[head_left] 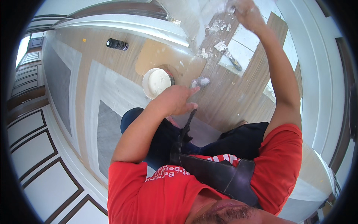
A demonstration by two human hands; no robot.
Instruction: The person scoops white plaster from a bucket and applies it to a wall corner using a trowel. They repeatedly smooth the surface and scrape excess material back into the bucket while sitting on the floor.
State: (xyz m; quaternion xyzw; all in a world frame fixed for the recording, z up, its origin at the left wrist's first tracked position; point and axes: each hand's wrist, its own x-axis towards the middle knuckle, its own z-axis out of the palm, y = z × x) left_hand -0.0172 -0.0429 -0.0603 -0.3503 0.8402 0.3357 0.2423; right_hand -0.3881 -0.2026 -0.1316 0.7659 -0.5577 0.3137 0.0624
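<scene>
My left hand (182, 100) is stretched out low over the floor, thumb and index finger apart and nothing between them. Its thumb is by the tip of a dangling black strap (189, 120); I cannot tell if they touch. Just past the index finger lies a small greyish, paste-smeared lump (200, 81). Beside the wrist stands an open white tub (147, 85) of white paste (159, 81). Reaching far forward, my right hand (247, 15) has curled fingers against the white-smeared base of a wall; what they hold is blurred. A putty knife (228, 56) caked in white lies below it.
A black bottle (117, 44) lies at the far left near the white wall trim (160, 33). A tan sheet (149, 56) is beneath the tub. White crumbs (218, 27) litter the wood-look floor around pale tiles (244, 47). A white curved frame (317, 74) rises on the right.
</scene>
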